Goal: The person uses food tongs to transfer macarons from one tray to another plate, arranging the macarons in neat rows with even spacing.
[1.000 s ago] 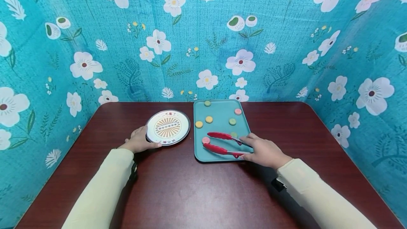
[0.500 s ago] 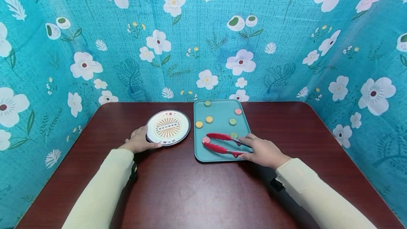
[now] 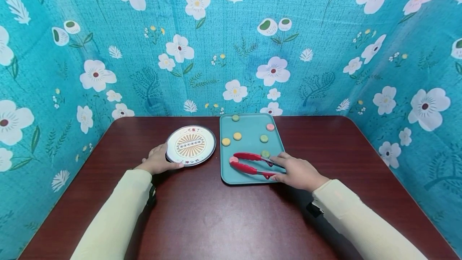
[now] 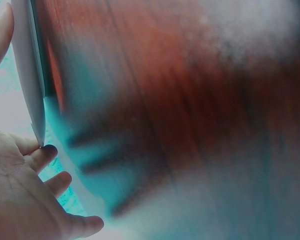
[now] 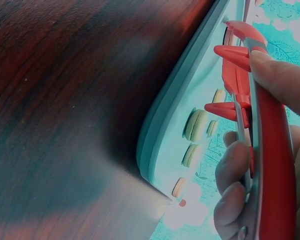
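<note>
My right hand (image 3: 301, 173) grips red-and-silver tongs (image 3: 247, 168) over the front of a teal tray (image 3: 249, 177). The tongs' two red tips lie on either side of a pink macaron (image 3: 234, 160) near the tray's left edge. In the right wrist view, my thumb and curled fingers wrap the tongs' arms (image 5: 273, 150). A white plate (image 3: 208, 147) with a sunburst print lies left of the tray. My left hand (image 3: 159, 160) holds its near-left rim between thumb and fingers; the left wrist view shows the plate's edge (image 4: 27, 75) between them.
Several other macarons lie on the tray: yellow ones (image 3: 237, 136), green ones (image 3: 264, 139) and a second pink one (image 3: 270, 127) at the far right. Beneath everything is a dark red-brown wooden table (image 3: 209, 216). A blue flowered cloth (image 3: 216, 63) hangs behind and at both sides.
The tongs' arms have drawn slightly closer together around the pink macaron, and the right hand has shifted a little leftward. My left hand and the plate have kept their place.
</note>
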Motion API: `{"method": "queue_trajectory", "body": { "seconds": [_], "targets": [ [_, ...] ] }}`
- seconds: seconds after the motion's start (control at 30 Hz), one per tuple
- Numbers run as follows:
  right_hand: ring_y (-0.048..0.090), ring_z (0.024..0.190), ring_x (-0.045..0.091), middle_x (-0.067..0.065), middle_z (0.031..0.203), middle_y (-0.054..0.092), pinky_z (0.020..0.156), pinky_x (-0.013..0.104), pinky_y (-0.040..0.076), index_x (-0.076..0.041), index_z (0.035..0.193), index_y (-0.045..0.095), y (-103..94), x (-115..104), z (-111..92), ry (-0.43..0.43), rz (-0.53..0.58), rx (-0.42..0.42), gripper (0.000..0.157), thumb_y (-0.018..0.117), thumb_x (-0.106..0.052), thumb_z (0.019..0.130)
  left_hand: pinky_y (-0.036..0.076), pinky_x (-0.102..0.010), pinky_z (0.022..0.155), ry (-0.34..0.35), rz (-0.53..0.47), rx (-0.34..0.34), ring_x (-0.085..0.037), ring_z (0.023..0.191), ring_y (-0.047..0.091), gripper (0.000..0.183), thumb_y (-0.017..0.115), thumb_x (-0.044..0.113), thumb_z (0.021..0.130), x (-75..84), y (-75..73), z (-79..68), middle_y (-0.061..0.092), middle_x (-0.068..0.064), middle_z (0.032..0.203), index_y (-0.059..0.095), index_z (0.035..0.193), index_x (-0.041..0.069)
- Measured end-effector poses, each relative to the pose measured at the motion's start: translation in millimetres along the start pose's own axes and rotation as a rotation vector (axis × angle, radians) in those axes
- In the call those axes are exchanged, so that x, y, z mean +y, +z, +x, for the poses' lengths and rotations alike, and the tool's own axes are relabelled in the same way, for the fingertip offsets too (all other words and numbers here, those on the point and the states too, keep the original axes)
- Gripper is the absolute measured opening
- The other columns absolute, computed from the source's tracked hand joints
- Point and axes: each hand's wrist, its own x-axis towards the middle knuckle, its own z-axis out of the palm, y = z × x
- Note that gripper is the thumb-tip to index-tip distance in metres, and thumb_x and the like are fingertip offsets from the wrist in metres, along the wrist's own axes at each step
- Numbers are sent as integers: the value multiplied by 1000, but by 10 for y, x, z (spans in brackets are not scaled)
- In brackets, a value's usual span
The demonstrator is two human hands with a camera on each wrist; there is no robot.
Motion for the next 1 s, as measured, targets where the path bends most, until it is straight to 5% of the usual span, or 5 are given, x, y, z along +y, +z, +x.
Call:
{"method": "queue_trajectory", "body": {
  "seconds": [1.0],
  "targets": [
    [55,86,17,9,120,57,65,29,49,-11,138,55,-90,-66,45,27,46,4,65,76,-38,82,10,-76,102,-5,14,4,-48,140,10,123,72,64,74,9,-7,-6,15,-29,154,5,152,-3]
  ]
}}
